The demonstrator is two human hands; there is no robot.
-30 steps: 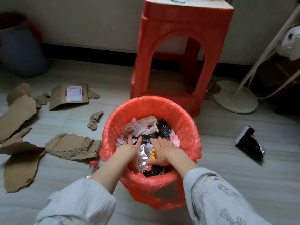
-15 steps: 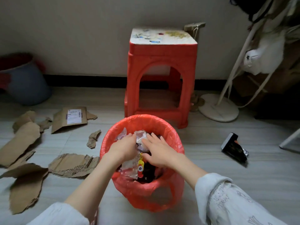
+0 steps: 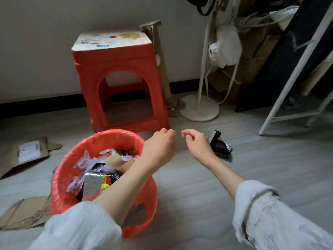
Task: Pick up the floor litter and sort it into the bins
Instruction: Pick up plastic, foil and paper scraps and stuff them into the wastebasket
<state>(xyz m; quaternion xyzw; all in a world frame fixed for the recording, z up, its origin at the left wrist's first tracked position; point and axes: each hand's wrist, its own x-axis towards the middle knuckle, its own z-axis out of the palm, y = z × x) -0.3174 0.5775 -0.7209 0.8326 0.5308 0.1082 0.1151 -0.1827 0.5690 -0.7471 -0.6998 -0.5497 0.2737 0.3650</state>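
A bin lined with a red bag (image 3: 61, 177) stands on the floor at lower left, filled with crumpled paper, foil wrappers and cardboard scraps. My left hand (image 3: 159, 147) hovers past the bin's right rim, fingers loosely curled, holding nothing. My right hand (image 3: 197, 145) hangs beside it, also loosely curled and empty. Just right of my right hand lies a black snack wrapper (image 3: 220, 145) on the floor, partly hidden by that hand.
A red plastic stool (image 3: 119, 76) stands against the wall behind the bin. Torn cardboard pieces (image 3: 28, 152) lie on the floor at left, another cardboard sheet (image 3: 23, 213) at lower left. A white stand base (image 3: 200, 109) and a white frame (image 3: 292, 76) crowd the right.
Both hands have come out of the bin and moved right, toward the black wrapper. The view has turned right, so the bin sits further left.
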